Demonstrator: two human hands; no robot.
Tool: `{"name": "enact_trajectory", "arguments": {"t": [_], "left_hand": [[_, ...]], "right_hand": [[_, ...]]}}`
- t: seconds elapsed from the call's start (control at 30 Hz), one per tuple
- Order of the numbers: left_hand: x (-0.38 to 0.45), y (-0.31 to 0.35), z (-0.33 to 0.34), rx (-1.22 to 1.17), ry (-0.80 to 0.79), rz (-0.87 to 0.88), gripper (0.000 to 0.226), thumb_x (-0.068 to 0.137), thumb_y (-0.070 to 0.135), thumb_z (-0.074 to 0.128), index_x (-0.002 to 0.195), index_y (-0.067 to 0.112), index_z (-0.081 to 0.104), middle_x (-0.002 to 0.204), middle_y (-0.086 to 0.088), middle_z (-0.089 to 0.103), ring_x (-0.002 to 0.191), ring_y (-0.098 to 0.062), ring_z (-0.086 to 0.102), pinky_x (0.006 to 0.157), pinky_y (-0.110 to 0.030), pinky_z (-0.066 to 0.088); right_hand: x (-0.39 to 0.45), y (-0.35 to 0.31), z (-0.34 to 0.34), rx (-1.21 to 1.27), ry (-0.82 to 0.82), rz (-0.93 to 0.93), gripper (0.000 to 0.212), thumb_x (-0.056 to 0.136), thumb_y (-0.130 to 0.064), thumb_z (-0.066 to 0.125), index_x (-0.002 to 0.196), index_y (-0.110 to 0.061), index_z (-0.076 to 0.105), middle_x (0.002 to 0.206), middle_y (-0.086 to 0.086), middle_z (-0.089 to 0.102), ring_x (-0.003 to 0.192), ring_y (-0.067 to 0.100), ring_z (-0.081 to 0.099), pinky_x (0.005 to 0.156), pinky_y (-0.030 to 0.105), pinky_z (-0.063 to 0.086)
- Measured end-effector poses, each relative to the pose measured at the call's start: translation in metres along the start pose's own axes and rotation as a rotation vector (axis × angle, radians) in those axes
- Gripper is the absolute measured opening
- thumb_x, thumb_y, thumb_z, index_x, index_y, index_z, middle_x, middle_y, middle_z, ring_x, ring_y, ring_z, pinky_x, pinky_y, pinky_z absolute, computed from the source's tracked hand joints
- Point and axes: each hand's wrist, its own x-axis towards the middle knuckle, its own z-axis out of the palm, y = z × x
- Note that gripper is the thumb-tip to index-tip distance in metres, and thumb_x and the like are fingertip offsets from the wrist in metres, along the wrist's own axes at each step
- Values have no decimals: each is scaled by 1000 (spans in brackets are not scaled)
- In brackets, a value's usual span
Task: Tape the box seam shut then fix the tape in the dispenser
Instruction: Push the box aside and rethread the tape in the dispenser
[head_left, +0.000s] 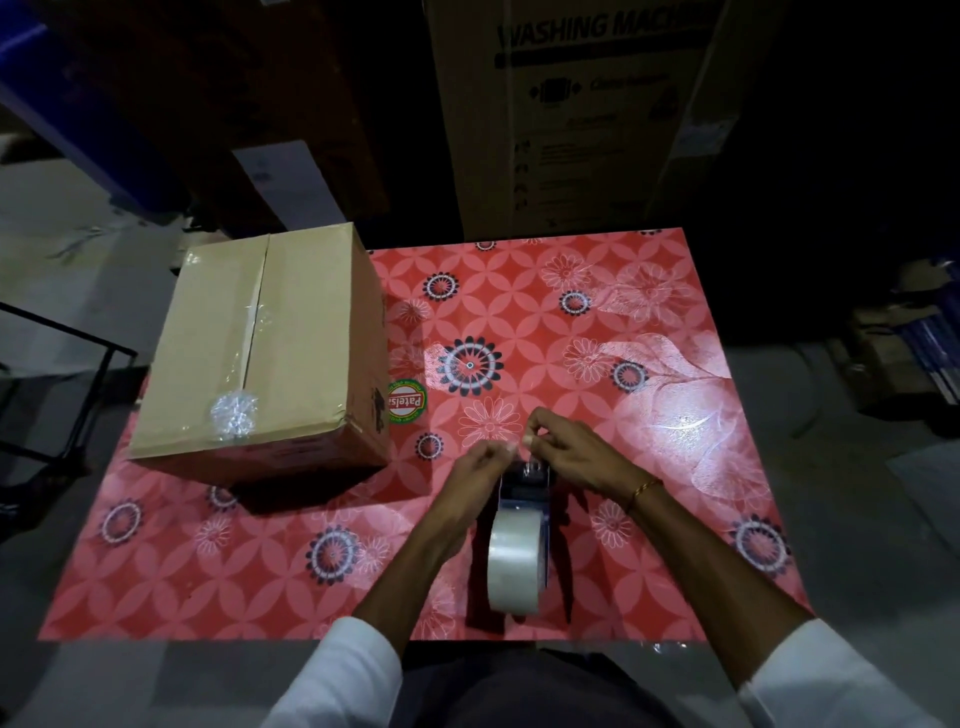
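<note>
A brown cardboard box (291, 353) stands at the table's left, with clear tape along its top seam and a crumpled wad of tape (234, 414) near the front end. The tape dispenser (524, 493) lies near the front middle of the table, its clear tape roll (514, 561) toward me. My left hand (480, 462) and my right hand (563, 447) meet above the dispenser's far end. Both pinch the loose end of the clear tape between thumb and fingertips. The dispenser's blade end is partly hidden behind my fingers.
The table carries a red flowered cloth (597, 338) with a round green-and-red sticker (407, 401) beside the box. A large washing machine carton (571, 114) stands behind the table. A black metal frame (78, 364) sits to the left, and stacked goods lie at the right.
</note>
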Motion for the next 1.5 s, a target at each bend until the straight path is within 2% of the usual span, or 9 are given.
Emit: {"name": "enact_trajectory", "arguments": {"t": [0.23,0.47,0.57,0.67,0.77,0.93,1.1,1.33,1.5], "left_hand": [[18,5,-2,-60,52,60,12,92,12,66,81,10,63,75,-4,67,69,-16,62,63,-24,52],[25,7,-3,-1,182,33,21,92,8,64,72,15,59,75,-5,66,75,-19,62,67,-28,48],[24,7,-4,-23,192,6,20,92,8,64,74,14,59,80,-16,66,74,-20,57,61,-26,43],[24,7,-3,-30,181,-5,21,93,11,64,73,16,59,93,-28,68,81,-23,59,69,-32,46],[23,8,-3,-24,172,-29,22,92,14,65,71,19,63,78,-11,66,77,-22,57,68,-34,47],[20,11,-10,-53,62,-120,9,87,15,65,86,13,74,91,-6,73,90,-22,64,87,-39,51],[15,3,-22,-126,-102,-178,23,86,21,60,103,9,72,102,-5,73,98,-20,62,90,-34,47],[12,-14,-20,9,13,-56,2,91,10,64,90,8,64,100,-22,65,84,-24,57,72,-32,49],[14,-17,-17,13,79,-33,8,93,4,59,86,5,62,82,-10,66,57,-4,57,54,-17,48]], "right_hand": [[3,0,-4,72,-67,8,16,104,-38,51,102,-22,51,65,-9,63,51,5,48,50,20,40],[-6,7,7,536,-25,172,42,99,-46,57,110,-6,54,72,-5,52,62,7,50,61,21,49],[-10,14,17,658,30,184,16,97,-22,67,102,-7,61,65,-9,63,58,8,54,59,22,47],[-10,16,25,625,115,186,9,95,-10,67,88,-16,64,60,-10,65,55,4,56,54,18,47],[-9,17,29,554,178,197,15,96,-13,66,83,-20,64,60,-12,67,54,-1,58,55,19,48],[-11,20,30,609,164,188,20,97,-14,65,80,-24,64,62,-12,68,57,-2,62,55,19,49],[-15,24,39,600,187,192,22,99,-11,62,80,-22,62,65,-8,63,53,3,52,50,20,40],[-17,26,45,525,246,109,10,97,-11,63,87,-13,62,66,-18,62,59,-1,53,52,16,44],[-18,25,47,562,289,107,6,96,-10,65,90,-12,66,93,6,63,79,18,59,59,26,50]]}}
